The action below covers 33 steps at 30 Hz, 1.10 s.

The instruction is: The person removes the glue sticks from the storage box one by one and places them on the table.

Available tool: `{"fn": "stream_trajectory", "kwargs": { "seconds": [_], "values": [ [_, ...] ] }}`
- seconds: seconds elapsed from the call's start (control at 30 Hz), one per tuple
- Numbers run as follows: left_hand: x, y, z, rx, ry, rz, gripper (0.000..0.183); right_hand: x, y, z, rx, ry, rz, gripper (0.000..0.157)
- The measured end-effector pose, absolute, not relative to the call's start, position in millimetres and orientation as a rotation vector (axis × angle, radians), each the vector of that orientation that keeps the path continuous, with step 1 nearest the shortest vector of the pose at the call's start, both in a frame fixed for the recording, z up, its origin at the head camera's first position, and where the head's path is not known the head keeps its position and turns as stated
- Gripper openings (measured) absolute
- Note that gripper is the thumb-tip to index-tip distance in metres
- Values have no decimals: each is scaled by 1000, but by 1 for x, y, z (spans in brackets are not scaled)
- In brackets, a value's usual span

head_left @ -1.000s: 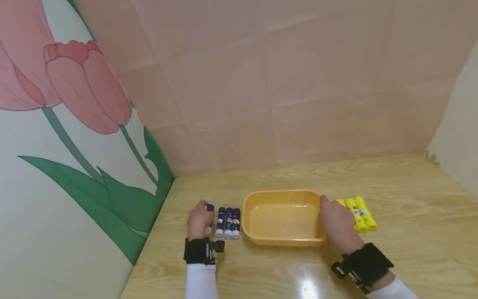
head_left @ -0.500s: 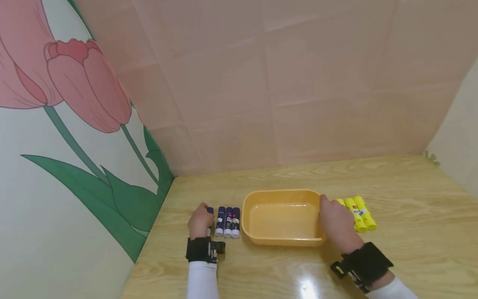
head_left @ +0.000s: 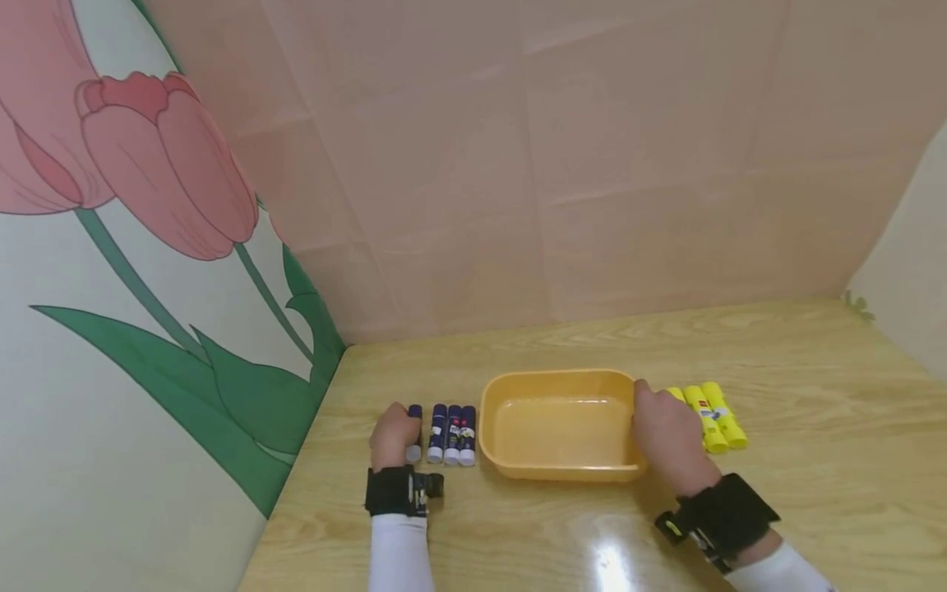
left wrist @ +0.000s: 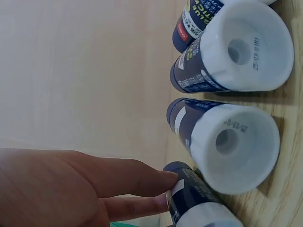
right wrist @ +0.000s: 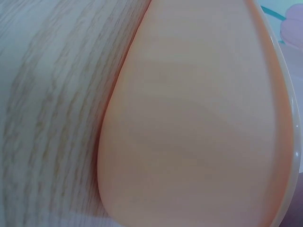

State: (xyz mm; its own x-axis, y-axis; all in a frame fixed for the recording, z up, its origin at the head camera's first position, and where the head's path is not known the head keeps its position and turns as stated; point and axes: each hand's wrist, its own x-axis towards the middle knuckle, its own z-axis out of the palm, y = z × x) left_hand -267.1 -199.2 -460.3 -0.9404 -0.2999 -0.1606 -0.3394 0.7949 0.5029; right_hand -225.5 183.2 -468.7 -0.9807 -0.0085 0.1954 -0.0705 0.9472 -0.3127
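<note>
My left hand (head_left: 395, 436) is at the leftmost navy glue stick (head_left: 414, 432), which lies apart from a row of three navy glue sticks (head_left: 452, 436). In the left wrist view the thumb (left wrist: 161, 181) touches the stick's upper side and another finger reaches its far side, so the stick is pinched; the other fingertips are hidden. My right hand (head_left: 669, 440) grips the right end of a yellow-orange plastic tray (head_left: 565, 473), its thumb over the rim. The right wrist view shows mostly the tray's outer wall (right wrist: 189, 123), with the hand almost out of sight.
Yellow glue sticks (head_left: 712, 418) lie side by side right of the tray, one partly behind my right hand. A wood-grain table (head_left: 518, 534) bears everything. Behind it hangs a pinkish-brown sheet (head_left: 592, 164); a wall with painted tulips (head_left: 170, 164) stands at the left.
My left hand shifts slightly right and then back left, uncovering more of the leftmost glue stick. The right hand and tray stay in place.
</note>
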Motion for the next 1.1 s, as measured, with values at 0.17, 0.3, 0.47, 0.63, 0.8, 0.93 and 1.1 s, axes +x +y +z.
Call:
{"fn": "stream_trajectory", "kwargs": {
  "seconds": [0.17, 0.3, 0.47, 0.63, 0.8, 0.93, 1.1],
  "values": [
    [-268, -197, -462, -457, 2922, 844, 32, -225, 183, -469, 56, -2889, 470, 14],
    [-269, -193, -464, -440, 2920, 855, 32, -225, 183, -469, 62, -2871, 463, 12],
    [-268, -192, -462, -459, 2895, 902, 32, -226, 185, -469, 65, -2881, 471, 12],
    [-268, -192, -461, -454, 2910, 911, 31, -227, 186, -468, 59, -2900, 475, 14],
    [-269, -191, -462, -450, 2910, 877, 30, -226, 186, -468, 59, -2886, 486, 12],
    [-268, -190, -463, -462, 2898, 874, 29, -226, 187, -468, 58, -2882, 488, 12],
    [-267, -188, -463, -478, 2878, 892, 30, -226, 188, -471, 50, -2891, 489, 14]
  ]
}}
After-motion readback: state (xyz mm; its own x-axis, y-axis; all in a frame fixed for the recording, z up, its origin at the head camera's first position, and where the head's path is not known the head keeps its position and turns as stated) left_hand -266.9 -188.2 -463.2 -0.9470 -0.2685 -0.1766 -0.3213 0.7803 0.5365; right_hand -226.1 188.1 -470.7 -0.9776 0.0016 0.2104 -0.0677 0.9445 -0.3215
